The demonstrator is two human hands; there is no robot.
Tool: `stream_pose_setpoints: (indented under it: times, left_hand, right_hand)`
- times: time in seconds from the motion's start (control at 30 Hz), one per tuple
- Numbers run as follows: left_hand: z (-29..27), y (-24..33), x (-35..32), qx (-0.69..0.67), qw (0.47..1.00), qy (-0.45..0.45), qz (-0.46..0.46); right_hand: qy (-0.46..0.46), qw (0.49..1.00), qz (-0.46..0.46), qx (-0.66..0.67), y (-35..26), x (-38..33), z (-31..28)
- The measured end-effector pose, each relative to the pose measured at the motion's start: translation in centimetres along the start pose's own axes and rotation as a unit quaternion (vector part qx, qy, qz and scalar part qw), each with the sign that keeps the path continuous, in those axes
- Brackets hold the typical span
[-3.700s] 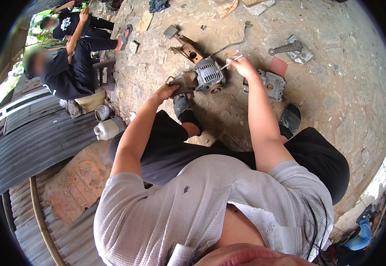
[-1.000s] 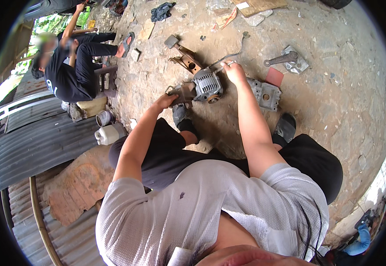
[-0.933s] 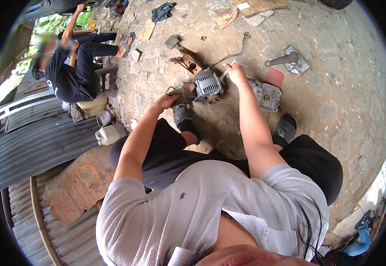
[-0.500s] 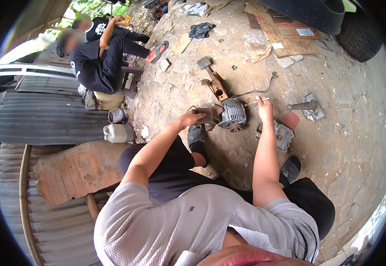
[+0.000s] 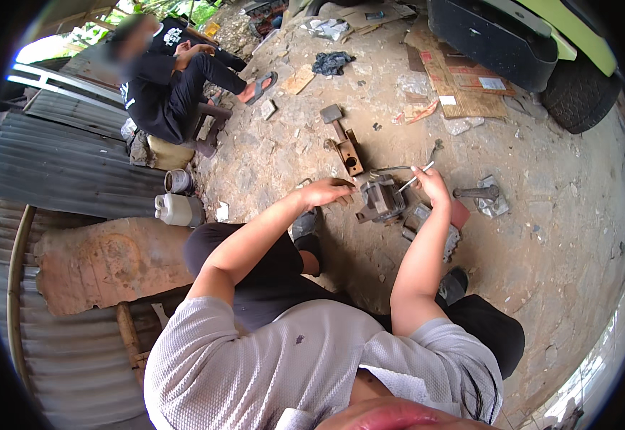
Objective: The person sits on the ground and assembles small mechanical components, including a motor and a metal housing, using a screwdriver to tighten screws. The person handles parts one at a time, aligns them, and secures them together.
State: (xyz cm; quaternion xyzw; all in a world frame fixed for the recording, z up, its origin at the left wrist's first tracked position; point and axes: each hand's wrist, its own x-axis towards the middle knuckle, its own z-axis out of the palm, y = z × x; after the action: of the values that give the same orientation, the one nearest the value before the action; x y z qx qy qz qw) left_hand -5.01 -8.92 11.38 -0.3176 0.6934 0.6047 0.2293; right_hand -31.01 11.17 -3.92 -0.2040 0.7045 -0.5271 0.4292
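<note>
A grey finned alternator-like unit (image 5: 391, 209) with a dark metal bracket (image 5: 378, 193) stands on the ground in front of me. Just left of it is my left hand (image 5: 329, 192), fingers stretched out and holding nothing, a small gap from the bracket. My right hand (image 5: 433, 186) is closed around a thin pale rod (image 5: 407, 185), its lower end at the unit's right side; I cannot tell whether it touches. Past the unit lie a hammer (image 5: 332, 115) and a rusty U-shaped bracket (image 5: 350, 154). A grey metal casting (image 5: 450, 244) lies partly behind my right forearm.
A connecting-rod-shaped part (image 5: 479, 192) rests on clear plastic at the right. Flattened cardboard (image 5: 463, 93) lies near a vehicle tyre (image 5: 581, 97). Another person (image 5: 158, 97) sits at the far left. A white jug (image 5: 180, 210) stands beside corrugated sheets (image 5: 68, 168).
My left hand has come off the bracket and opened. The unit has turned, its bracket swinging from the left side to face me. The pale rod has tilted downward in my right hand.
</note>
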Motion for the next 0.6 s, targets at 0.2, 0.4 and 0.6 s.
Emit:
stream_pose_setpoints:
  times: [0.2,0.4,0.6]
  left_hand:
    - [-2.0,3.1,-3.8,0.106,0.991,0.024,0.083]
    - [-3.3,8.2,-10.3,0.235,0.968,0.026,0.079]
    - [-4.0,7.8,-8.7,0.316,0.946,0.045,0.06]
  right_hand:
    - [-0.093,0.995,0.015,-0.025,-2.3,-1.3,-1.1]
    - [-0.121,0.991,0.034,-0.039,-1.0,-1.3,-2.6]
    - [-0.072,0.996,0.008,-0.049,-2.4,-1.6,-4.5]
